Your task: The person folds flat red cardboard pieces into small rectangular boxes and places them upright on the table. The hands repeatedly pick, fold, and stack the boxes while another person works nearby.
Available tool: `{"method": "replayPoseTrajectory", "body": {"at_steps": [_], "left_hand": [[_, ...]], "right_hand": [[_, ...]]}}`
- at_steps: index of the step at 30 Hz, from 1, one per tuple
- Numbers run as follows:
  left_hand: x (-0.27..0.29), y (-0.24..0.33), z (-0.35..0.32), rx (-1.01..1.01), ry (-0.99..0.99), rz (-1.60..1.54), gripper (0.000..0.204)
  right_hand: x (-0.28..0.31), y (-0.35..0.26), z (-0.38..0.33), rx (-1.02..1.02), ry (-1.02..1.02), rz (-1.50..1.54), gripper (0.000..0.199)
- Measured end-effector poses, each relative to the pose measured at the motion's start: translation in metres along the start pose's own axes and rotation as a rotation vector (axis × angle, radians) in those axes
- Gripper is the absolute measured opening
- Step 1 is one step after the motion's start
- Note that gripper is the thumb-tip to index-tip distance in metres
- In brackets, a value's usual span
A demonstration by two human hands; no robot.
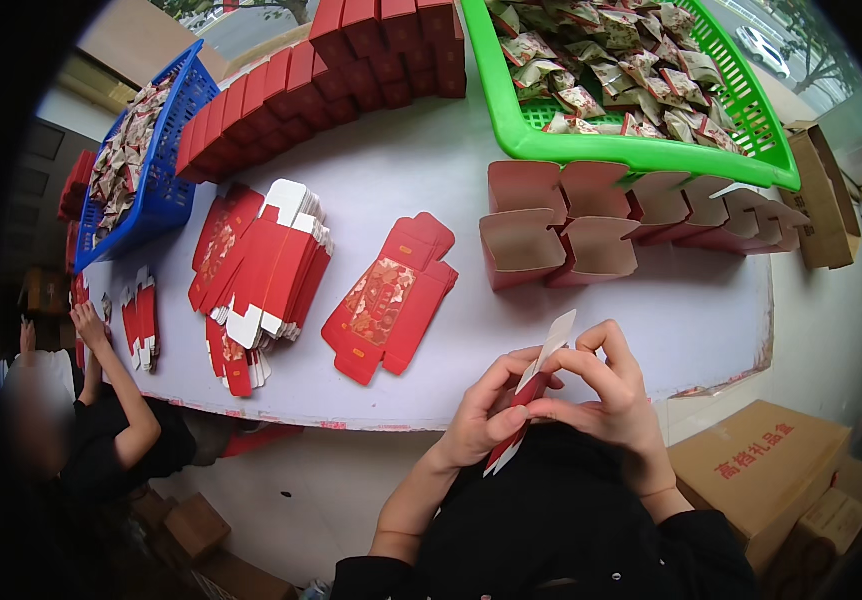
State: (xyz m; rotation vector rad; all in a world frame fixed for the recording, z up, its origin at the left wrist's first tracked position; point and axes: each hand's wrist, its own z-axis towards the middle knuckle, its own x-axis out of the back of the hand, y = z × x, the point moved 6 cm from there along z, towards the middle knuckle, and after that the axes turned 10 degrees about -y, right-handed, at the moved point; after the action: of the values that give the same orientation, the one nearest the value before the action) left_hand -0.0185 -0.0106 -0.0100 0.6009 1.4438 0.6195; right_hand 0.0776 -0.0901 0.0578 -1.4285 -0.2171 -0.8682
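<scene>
Between my two hands, just past the table's near edge, is a red and white folding carton [534,388], seen nearly edge-on. My left hand [486,410] pinches its lower left side between thumb and fingers. On the other side my right hand [606,390] grips it with thumb and bent fingers. A flat red carton with a flowered panel [388,300] lies on the table ahead and to the left. Farther left is a pile of flat red and white cartons [276,265]. Several opened cartons [521,245] stand upright with their tops open at the right.
A green basket [641,155] and a blue basket [176,150] hold small wrapped packets. Stacked red boxes [281,95] line the table's far side. A cardboard box [761,465] stands low at my right. At the far left, a co-worker's hand [89,325] reaches over the table.
</scene>
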Motion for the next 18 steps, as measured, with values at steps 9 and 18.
{"method": "replayPoseTrajectory", "body": {"at_steps": [9,18], "left_hand": [[0.006,0.003,-0.004,0.037,-0.021,-0.040,0.062],[0.004,0.002,-0.005,0.087,-0.027,0.007,0.068]], "right_hand": [[0.001,0.005,0.002,0.069,0.045,0.004,0.036],[0.008,0.012,0.000,-0.024,0.118,0.178,0.025]]}}
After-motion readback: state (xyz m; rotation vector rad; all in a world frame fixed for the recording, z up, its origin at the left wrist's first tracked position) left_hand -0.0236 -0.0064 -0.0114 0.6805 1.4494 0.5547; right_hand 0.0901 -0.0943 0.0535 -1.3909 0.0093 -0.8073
